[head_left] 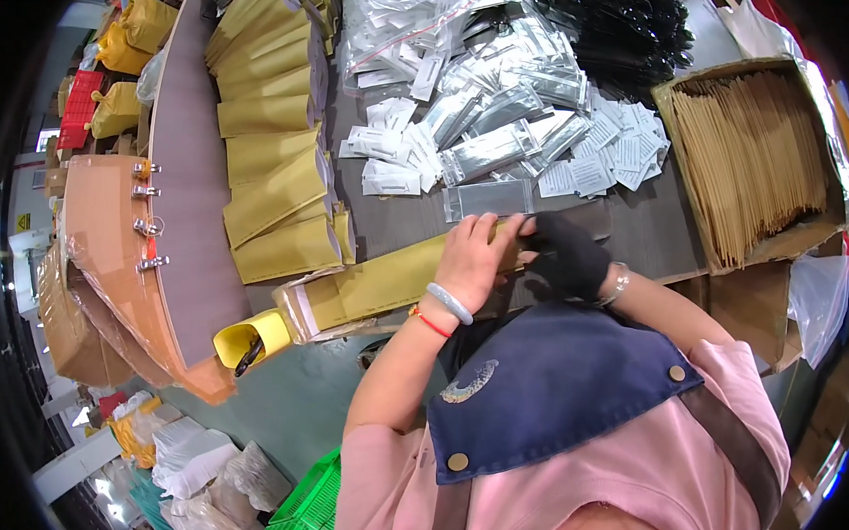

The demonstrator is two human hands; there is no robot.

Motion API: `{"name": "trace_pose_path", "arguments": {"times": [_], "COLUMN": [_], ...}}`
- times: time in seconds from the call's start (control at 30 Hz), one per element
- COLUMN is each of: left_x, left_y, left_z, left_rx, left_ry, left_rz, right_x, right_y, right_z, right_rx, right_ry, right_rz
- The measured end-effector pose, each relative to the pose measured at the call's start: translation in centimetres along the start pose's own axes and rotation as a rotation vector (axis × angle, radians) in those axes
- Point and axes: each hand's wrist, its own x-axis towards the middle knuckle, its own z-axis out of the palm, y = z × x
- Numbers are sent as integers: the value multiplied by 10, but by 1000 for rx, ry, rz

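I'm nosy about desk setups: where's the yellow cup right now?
In the head view, the yellow cup is at the table's near edge, to the left of the person's left hand.

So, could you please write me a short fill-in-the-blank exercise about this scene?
The right hand wears a ____ glove.
The cup left of the left hand is ____.
The plastic basket at the picture's lower edge is ____.
The box of brown envelopes stands on the person's ____ side.
Missing words: black; yellow; green; right.
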Motion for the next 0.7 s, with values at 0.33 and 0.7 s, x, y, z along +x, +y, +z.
{"name": "trace_pose_path", "arguments": {"times": [0.33,0.7], "left_x": [10,-54], "left_y": [-30,-24], "left_z": [-119,22], "left_rx": [111,36], "left_ry": [-245,316], "left_rz": [7,-695], "right_x": [11,13], "right_y": [-58,-63], "right_z": [-73,-62], "right_rx": [-774,-899], "right_ry": [13,-191], "right_rz": [-91,-21]}}
